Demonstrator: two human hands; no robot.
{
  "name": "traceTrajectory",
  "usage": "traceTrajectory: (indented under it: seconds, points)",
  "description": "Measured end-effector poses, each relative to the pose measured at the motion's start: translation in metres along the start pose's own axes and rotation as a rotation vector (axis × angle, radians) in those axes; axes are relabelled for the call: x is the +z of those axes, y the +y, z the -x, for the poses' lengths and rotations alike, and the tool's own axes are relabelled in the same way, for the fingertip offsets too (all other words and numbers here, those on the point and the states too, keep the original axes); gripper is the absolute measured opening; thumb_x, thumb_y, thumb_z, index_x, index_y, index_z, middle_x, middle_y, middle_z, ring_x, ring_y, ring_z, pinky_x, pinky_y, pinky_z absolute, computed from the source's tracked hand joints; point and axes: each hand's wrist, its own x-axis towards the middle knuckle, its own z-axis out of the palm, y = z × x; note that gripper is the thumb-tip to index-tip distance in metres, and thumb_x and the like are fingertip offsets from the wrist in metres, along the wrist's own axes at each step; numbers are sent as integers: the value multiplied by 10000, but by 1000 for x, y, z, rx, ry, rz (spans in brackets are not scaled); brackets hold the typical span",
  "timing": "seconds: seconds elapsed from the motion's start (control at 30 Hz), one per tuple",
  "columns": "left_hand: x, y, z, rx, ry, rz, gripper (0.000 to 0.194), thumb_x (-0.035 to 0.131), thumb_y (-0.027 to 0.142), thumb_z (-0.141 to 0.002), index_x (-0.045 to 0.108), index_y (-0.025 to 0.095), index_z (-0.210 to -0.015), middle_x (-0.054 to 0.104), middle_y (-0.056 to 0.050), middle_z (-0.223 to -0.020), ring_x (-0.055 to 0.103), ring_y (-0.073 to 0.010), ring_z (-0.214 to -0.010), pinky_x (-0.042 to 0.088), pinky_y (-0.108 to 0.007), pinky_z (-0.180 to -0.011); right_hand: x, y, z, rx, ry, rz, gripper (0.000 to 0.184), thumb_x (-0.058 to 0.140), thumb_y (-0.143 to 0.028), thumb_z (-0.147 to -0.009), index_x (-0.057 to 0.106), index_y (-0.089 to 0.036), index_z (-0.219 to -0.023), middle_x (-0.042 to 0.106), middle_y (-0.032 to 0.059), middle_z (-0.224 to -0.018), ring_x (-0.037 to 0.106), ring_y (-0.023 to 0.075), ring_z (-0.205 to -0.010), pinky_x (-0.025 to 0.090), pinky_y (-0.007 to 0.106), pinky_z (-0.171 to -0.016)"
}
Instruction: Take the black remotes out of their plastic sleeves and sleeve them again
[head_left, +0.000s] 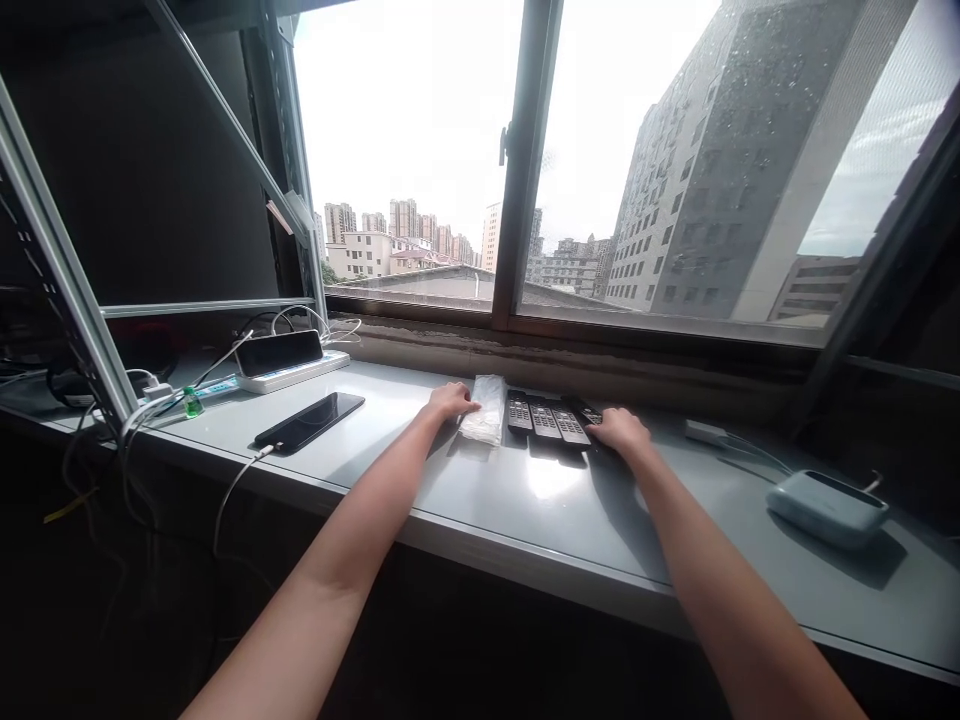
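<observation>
Left of three remotes (544,418), a bag (487,408) is touched by the half-curled left hand (451,401), grip unclear; right of them, another remote (582,410) is held by the right hand's (621,430) curled fingers.

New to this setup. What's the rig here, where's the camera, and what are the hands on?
No machine here: a person works with two bare hands. The single picture comes from a camera worn on the head, looking forward and down, so the forearms reach in from the bottom edge.

On the long pale grey tabletop by the window, the left hand touches a flat, clear-and-white plastic packet. Beside it lie three black remote controls with pale buttons in a row. The right hand is at a fourth black remote, set at an angle; how firmly it grips is hard to tell.

Further left lies a black smartphone with a white cable; far right, a rounded blue-grey box.
</observation>
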Motion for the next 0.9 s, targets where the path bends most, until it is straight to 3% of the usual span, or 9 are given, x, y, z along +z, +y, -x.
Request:
traceTrajectory:
  seconds: [0.1,0.23,0.4,0.5,0.57,0.77,0.9]
  points:
    - [-3,-1,2,-35,57,35,260,605,417,-841,731,223,-960,725,-100,-1105,647,-277,-1055,490,-302,-816,3,1,-4,33,-3,-24,416,533,-339,-954,608,-105,-1290,504,208,-1375,524,316,-1242,499,368,-934]
    - [-11,-5,-1,-96,278,200,240,573,389,-889,713,203,-948,724,-112,-1100,652,-275,-1033,495,-340,-868,8,2,-11,63,-9,-43,409,553,-382,-932,646,-122,-1234,560,223,-1291,586,322,-1173,523,367,-890]
    - [-19,-10,-13,-219,589,911,169,568,267,-928,662,146,-997,722,-115,-999,688,-202,-908,534,-291,-804,8,4,-14,71,-21,-76,401,567,-401,-908,652,-149,-1209,619,190,-1215,611,324,-1135,527,391,-884]
    - [-19,-15,-20,-273,607,1460,112,635,141,-879,654,121,-988,712,-73,-847,690,-146,-779,552,-254,-755,4,5,-10,68,-17,-91,390,576,-384,-905,652,-150,-1209,627,186,-1201,609,331,-1137,528,390,-883]
    - [-18,-19,-22,-302,576,1696,73,635,62,-859,661,108,-910,686,-41,-736,682,-118,-723,554,-225,-750,1,5,-6,67,-5,-103,385,584,-369,-905,652,-139,-1206,618,197,-1210,607,333,-1141,527,381,-885]
    - [-20,-30,-16,-456,633,1891,92,624,56,-879,671,129,-847,653,-1,-639,683,-101,-666,565,-180,-676,-10,-2,5,45,202,-180,452,514,-299,-938,538,-129,-1355,524,212,-1315,608,335,-1127,493,396,-930]
    - [-23,-32,-11,-476,693,2018,111,604,49,-898,656,123,-834,634,8,-616,646,-66,-561,561,-148,-603,-20,-18,19,-242,310,-327,533,506,-323,-960,407,-230,-1475,514,114,-1377,560,300,-1190,381,430,-1065]
